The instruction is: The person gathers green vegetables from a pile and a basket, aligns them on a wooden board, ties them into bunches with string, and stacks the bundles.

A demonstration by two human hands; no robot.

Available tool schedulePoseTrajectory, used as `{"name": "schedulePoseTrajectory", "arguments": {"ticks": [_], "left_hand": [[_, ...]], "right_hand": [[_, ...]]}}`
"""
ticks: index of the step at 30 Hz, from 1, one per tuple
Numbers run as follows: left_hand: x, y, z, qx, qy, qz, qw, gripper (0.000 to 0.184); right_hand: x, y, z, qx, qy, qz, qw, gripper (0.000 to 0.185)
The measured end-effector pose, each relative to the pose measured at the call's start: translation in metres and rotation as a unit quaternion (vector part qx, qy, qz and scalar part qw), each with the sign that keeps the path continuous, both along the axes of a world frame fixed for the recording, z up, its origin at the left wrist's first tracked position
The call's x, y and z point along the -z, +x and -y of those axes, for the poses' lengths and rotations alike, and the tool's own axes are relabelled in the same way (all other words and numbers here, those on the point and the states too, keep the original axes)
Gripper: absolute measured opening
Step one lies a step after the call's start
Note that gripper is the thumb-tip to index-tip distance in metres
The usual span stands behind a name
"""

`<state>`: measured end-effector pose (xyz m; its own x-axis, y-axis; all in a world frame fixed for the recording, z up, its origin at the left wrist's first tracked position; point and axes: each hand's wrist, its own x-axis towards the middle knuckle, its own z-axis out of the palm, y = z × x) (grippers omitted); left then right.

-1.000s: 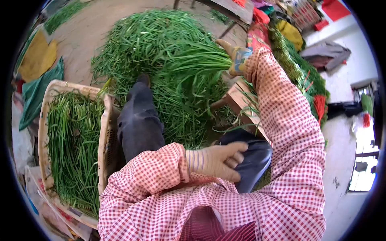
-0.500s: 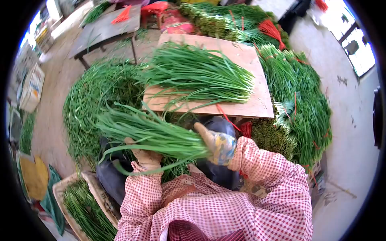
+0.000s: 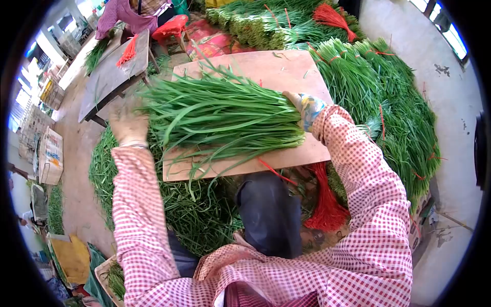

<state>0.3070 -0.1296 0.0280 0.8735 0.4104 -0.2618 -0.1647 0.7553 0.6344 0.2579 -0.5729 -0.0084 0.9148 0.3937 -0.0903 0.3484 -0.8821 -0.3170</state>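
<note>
A pile of long green garlic chives [image 3: 230,110] lies across a pale wooden board [image 3: 245,159], leaf tips to the left and cut stalk ends to the right. My right hand [image 3: 305,108], in a glove with a patterned back, is closed around stalks at the upper right end of the pile. My left hand [image 3: 129,125], also gloved, is beyond the board's left edge beside the leaf tips; motion smears its fingers. One red tie [image 3: 276,171] hangs over the board's near edge.
Bundled chives [image 3: 394,107] are stacked at the right and back. Loose leaves [image 3: 199,220] heap below the board. Red ties [image 3: 327,204] hang beside my knee [image 3: 268,215]. Another person [image 3: 128,18] sits by a low grey table [image 3: 115,77] at the far left.
The chives I was holding over my lap now lie on the board's pile. Both hands have moved forward, the left one away to the far left. Another person has come into view.
</note>
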Motion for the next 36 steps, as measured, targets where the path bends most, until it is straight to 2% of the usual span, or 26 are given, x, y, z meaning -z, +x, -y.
{"name": "schedulePoseTrajectory", "arguments": {"ticks": [2, 3, 4, 5, 6, 8, 9, 10, 11, 12, 14, 17, 19, 20, 22, 23, 24, 26, 28, 30, 31, 33, 36], "left_hand": [[0.015, 0.033, -0.064, -0.010, 0.060, 0.024, 0.998, 0.051], [0.006, 0.030, -0.059, -0.012, 0.068, 0.022, 0.997, 0.051], [-0.009, 0.021, -0.044, -0.029, 0.226, 0.063, 0.972, 0.053], [-0.020, 0.013, -0.026, -0.046, 0.378, 0.102, 0.919, 0.056], [-0.025, 0.017, -0.005, 0.049, 0.536, 0.110, 0.835, 0.063], [-0.019, -0.025, 0.094, 0.045, 0.754, 0.261, 0.601, 0.086], [-0.018, -0.053, 0.137, 0.230, 0.709, 0.189, 0.639, 0.106], [0.001, -0.049, 0.166, 0.224, 0.767, 0.335, 0.499, 0.116], [0.019, -0.051, 0.194, 0.224, 0.818, 0.375, 0.375, 0.118], [0.026, -0.052, 0.216, 0.264, 0.857, 0.341, 0.282, 0.119], [0.031, -0.041, 0.237, 0.310, 0.885, 0.268, 0.220, 0.124], [0.037, -0.023, 0.242, 0.327, 0.896, 0.215, 0.208, 0.127], [0.044, -0.021, 0.244, 0.324, 0.895, 0.172, 0.253, 0.125], [0.046, -0.018, 0.245, 0.323, 0.898, 0.167, 0.250, 0.125], [0.043, -0.018, 0.251, 0.330, 0.905, 0.133, 0.234, 0.122], [0.043, -0.018, 0.252, 0.330, 0.905, 0.128, 0.237, 0.119], [0.039, -0.018, 0.254, 0.327, 0.906, 0.122, 0.240, 0.119], [0.029, -0.020, 0.257, 0.368, 0.896, 0.083, 0.233, 0.117], [0.035, -0.024, 0.257, 0.358, 0.898, 0.074, 0.247, 0.113], [0.047, -0.027, 0.254, 0.293, 0.913, 0.096, 0.266, 0.110], [0.040, -0.026, 0.256, 0.332, 0.901, 0.081, 0.267, 0.109], [0.037, -0.026, 0.256, 0.336, 0.900, 0.086, 0.265, 0.108], [0.046, -0.029, 0.256, 0.308, 0.911, 0.076, 0.265, 0.109]], "right_hand": [[0.001, 0.007, -0.002, 0.001, -0.035, -0.027, 0.999, 0.069], [-0.001, 0.010, -0.005, 0.005, -0.033, -0.043, 0.999, 0.068], [-0.002, 0.014, -0.008, 0.014, -0.028, -0.058, 0.998, 0.067], [-0.002, 0.017, -0.011, 0.023, -0.022, -0.073, 0.997, 0.066], [-0.003, 0.020, -0.015, 0.031, -0.018, -0.083, 0.996, 0.065], [-0.006, 0.017, -0.020, 0.055, -0.015, -0.095, 0.994, 0.063], [-0.008, 0.013, -0.023, 0.072, -0.015, -0.098, 0.992, 0.062], [-0.010, 0.008, -0.025, 0.092, -0.016, -0.104, 0.990, 0.061], [-0.012, 0.004, -0.026, 0.113, -0.014, -0.111, 0.987, 0.060], [-0.012, 0.001, -0.027, 0.134, -0.006, -0.116, 0.984, 0.059], [-0.013, -0.003, -0.029, 0.174, 0.009, -0.136, 0.975, 0.058], [-0.013, 0.003, -0.025, 0.165, 0.010, -0.140, 0.976, 0.056], [-0.007, 0.002, -0.016, 0.058, -0.054, -0.062, 0.995, 0.054], [-0.003, 0.005, -0.012, 0.054, -0.049, -0.061, 0.995, 0.054], [-0.006, 0.008, -0.007, -0.010, -0.022, -0.061, 0.998, 0.072], [-0.009, 0.010, -0.006, -0.004, -0.027, -0.096, 0.995, 0.085], [-0.005, 0.012, -0.002, -0.011, -0.029, -0.095, 0.995, 0.085], [0.009, 0.016, 0.011, -0.006, 0.055, -0.085, 0.995, 0.086], [-0.017, 0.005, 0.025, -0.014, 0.061, -0.093, 0.994, 0.087], [-0.062, -0.015, 0.028, 0.061, -0.105, -0.151, 0.981, 0.092], [-0.066, -0.022, 0.023, 0.058, -0.104, -0.153, 0.981, 0.092], [-0.072, -0.034, 0.004, 0.049, -0.101, 0.088, 0.990, 0.100], [-0.053, -0.011, -0.041, -0.011, -0.122, 0.076, 0.989, 0.110]]}}
